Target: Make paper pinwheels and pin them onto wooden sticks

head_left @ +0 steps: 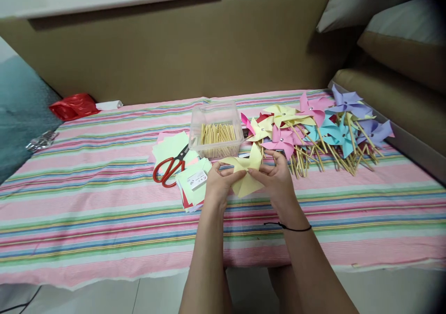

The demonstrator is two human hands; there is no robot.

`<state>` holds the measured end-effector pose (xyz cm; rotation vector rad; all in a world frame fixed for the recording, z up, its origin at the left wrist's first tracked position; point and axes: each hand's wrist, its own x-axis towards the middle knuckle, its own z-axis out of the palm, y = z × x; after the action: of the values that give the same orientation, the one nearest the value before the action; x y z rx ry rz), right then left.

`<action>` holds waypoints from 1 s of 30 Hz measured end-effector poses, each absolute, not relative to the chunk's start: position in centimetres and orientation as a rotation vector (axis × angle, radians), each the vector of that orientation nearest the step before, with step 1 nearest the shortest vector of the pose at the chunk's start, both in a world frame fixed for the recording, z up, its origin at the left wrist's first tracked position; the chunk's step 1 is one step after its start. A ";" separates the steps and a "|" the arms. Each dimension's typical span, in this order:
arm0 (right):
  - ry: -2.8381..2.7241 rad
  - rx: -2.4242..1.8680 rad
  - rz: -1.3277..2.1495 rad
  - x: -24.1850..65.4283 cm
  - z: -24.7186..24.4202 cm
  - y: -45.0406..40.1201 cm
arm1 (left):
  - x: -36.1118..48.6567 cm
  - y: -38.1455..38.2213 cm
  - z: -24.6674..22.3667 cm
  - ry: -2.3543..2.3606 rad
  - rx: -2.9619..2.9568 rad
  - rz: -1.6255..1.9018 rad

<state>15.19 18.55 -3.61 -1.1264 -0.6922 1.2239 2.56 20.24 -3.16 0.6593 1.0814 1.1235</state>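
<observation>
Between my two hands is a pale yellow paper pinwheel (246, 184), partly folded, with one blade standing up and no stick visible on it. My left hand (220, 181) grips its left side, thumb pressed near the centre. On the other side my right hand (277, 177) pinches the paper, its thumb also close to the middle. Just beyond the hands stands a clear plastic box (216, 149) holding many thin wooden sticks (219, 134). Scissors with red handles (169, 171) lie left of the box, partly over pale green paper sheets (170, 147).
Finished pinwheels (315, 126) in several colours are heaped at the right. More paper squares (188, 198) with a small white box (197, 180) on top lie left of my hands. A red plastic bag (74, 107) sits at the back left. The striped cloth (114, 207) covers the surface.
</observation>
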 end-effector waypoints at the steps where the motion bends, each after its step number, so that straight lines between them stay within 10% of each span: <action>1: -0.689 -1.124 1.221 15.2 -3.6 18.6 | 2.5 20.2 -3.2 1.079 0.662 1.128; 30: -0.737 -1.132 1.229 15.1 -3.4 18.6 | 2.7 20.2 -2.9 1.206 0.623 1.127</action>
<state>15.10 18.63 -3.41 -1.1319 -0.7374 1.2288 2.70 20.18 -2.89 0.6229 1.2062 1.1265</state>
